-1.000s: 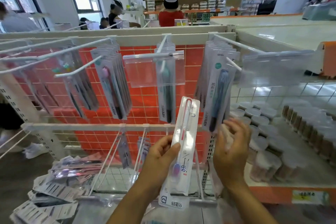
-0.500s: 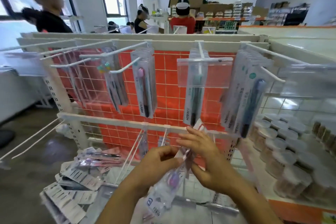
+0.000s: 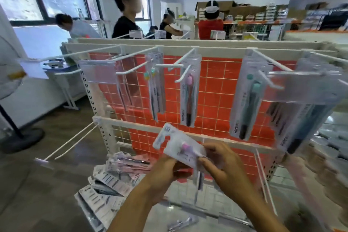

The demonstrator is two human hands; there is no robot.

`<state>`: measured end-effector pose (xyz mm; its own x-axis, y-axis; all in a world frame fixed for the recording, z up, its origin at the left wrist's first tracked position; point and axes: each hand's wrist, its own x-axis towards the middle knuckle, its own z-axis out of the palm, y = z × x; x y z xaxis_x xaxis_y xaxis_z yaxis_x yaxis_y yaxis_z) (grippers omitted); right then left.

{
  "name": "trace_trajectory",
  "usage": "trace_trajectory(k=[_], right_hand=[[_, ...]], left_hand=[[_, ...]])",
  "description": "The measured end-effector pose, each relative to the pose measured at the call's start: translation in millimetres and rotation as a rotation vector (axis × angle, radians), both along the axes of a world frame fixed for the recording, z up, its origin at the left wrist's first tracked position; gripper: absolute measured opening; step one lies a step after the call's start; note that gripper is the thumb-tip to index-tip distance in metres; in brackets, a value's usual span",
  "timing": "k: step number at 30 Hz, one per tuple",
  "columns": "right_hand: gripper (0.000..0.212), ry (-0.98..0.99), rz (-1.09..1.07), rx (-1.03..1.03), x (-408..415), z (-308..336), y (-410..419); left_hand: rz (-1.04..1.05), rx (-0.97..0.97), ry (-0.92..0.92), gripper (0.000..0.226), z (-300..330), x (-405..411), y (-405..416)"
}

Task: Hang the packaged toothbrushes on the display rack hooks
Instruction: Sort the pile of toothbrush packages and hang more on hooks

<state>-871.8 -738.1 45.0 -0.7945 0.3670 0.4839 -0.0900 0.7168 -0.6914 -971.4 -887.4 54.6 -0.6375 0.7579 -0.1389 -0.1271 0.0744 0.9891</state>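
A packaged toothbrush (image 3: 177, 144) with a pink head lies tilted in front of the rack's lower bar, its hang hole pointing up and left. My left hand (image 3: 162, 173) grips its lower edge from below. My right hand (image 3: 220, 160) pinches its right end with curled fingers. The white display rack (image 3: 216, 49) with an orange grid back carries several white hooks. Toothbrush packs hang on the upper hooks (image 3: 189, 96). One upper hook (image 3: 131, 69) at the left of the packs shows a bare tip.
A pile of loose toothbrush packs (image 3: 113, 177) lies on the floor at the rack's lower left. Bare lower hooks (image 3: 71, 143) stick out to the left and at the right (image 3: 263, 173). Several people (image 3: 126, 11) stand behind the rack. A fan base (image 3: 20, 139) stands at the left.
The view has swung left and closer to the rack. The pack has turned from upright to lying tilted with its hole end at the upper left, and both hands now hold it.
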Motion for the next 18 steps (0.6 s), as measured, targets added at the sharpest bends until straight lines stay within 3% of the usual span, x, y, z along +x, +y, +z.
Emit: trace_trajectory(k=[7,11,18], right_hand=[[0.010,0.026,-0.046,-0.399,-42,-4,-46],[0.014,-0.002,-0.048,-0.631,-63,2,-73],[0.019,-0.006,-0.059,-0.770,-90,3,-115]], left_hand=[[0.034,0.120,-0.112,0.076,-2,-32,-21],[0.056,0.174,-0.071,0.061,0,-48,-36],[0.061,0.143,0.034,0.029,4,-76,-70]])
